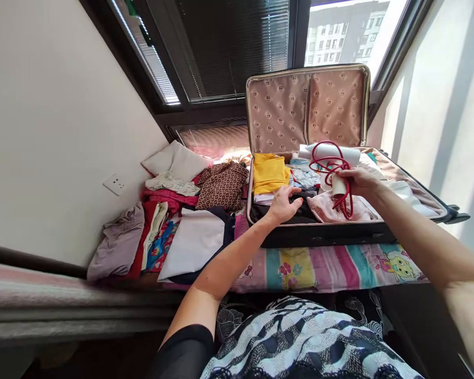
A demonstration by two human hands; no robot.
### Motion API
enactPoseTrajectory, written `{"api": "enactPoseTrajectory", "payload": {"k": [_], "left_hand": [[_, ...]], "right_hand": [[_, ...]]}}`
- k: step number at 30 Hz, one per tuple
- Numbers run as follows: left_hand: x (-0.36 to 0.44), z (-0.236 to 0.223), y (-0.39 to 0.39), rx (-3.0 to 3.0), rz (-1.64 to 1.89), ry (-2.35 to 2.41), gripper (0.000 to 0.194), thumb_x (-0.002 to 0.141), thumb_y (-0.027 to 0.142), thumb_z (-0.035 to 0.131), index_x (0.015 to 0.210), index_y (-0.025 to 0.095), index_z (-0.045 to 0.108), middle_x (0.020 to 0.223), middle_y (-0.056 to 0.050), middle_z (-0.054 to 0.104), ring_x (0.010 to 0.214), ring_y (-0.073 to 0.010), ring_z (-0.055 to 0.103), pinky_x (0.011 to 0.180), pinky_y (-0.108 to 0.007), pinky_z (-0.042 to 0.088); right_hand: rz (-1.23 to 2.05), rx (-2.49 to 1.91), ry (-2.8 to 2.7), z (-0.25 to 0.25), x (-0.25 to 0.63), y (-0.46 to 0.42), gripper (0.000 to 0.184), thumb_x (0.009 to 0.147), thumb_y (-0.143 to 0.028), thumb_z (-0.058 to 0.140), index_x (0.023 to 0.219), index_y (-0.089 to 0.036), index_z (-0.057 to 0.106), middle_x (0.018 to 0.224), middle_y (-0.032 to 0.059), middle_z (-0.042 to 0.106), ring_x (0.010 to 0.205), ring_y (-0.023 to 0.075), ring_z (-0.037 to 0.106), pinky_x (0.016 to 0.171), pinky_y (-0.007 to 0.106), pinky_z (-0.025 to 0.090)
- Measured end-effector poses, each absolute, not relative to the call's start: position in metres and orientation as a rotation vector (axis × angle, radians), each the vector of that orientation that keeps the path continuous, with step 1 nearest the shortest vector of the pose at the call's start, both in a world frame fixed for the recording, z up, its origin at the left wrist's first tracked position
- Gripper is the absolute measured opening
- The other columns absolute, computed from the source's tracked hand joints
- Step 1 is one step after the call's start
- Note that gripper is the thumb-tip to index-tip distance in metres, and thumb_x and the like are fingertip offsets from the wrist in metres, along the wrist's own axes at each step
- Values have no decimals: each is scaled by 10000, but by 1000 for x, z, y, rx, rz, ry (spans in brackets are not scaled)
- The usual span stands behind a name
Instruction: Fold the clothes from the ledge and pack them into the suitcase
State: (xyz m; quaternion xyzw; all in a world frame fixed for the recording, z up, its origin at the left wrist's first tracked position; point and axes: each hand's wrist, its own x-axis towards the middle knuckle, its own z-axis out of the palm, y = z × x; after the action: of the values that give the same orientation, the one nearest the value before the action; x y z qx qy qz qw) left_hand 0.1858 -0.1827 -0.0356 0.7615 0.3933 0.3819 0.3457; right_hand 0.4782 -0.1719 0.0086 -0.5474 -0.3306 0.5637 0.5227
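Observation:
An open suitcase (319, 236) lies on a striped blanket, its patterned lid (306, 108) propped upright against the window. My right hand (359, 181) is closed around a small white object with a red cord (329, 163) looped above it, held over the packed clothes. My left hand (283, 204) rests with curled fingers on dark clothing (260, 213) at the suitcase's front left. A folded yellow garment (268, 172) lies just behind my left hand. A pink garment (327, 208) lies under the dangling cord.
Folded clothes are piled left of the suitcase: a brown patterned piece (222, 184), a white piece (193, 241), a grey one (116, 245) and a white pillow (176, 160). A wall socket (114, 184) is on the left wall. The striped blanket (327, 267) covers the ledge.

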Motion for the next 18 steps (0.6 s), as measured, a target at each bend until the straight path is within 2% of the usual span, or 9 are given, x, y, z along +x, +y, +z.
{"api": "enactPoseTrajectory", "payload": {"k": [3, 9, 13, 18], "left_hand": [[201, -42, -160, 1962, 909, 1102, 281, 884, 182, 741, 1163, 163, 769, 1193, -115, 704, 1066, -229, 714, 1031, -393, 587], [221, -38, -126, 1928, 939, 1198, 283, 906, 227, 745, 1181, 161, 760, 1215, -124, 706, 1031, -225, 716, 975, -366, 592], [242, -34, -112, 2003, 986, 1155, 348, 941, 297, 720, 1251, 140, 721, 1268, -147, 691, 1134, -249, 692, 1054, -388, 563], [271, -35, -108, 2061, 756, 1031, 494, 947, 409, 725, 1359, 147, 650, 1434, -178, 638, 1324, -299, 625, 1133, -430, 515]], "right_hand": [[1490, -1321, -833, -18, 494, -172, 303, 663, -90, 801, 904, -192, 648, 718, 42, 717, 594, 183, 661, 602, 309, 630], [1651, -1374, -1039, -29, 527, -172, 412, 610, -179, 886, 963, -195, 673, 825, 65, 762, 712, 210, 724, 683, 312, 647], [1660, -1383, -1237, -20, 547, -164, 529, 542, -263, 946, 1001, -164, 702, 920, 81, 779, 731, 195, 715, 704, 302, 628], [1752, -1461, -1422, -11, 567, -163, 601, 495, -338, 952, 1031, -152, 751, 971, 97, 784, 770, 227, 737, 697, 323, 628]]}}
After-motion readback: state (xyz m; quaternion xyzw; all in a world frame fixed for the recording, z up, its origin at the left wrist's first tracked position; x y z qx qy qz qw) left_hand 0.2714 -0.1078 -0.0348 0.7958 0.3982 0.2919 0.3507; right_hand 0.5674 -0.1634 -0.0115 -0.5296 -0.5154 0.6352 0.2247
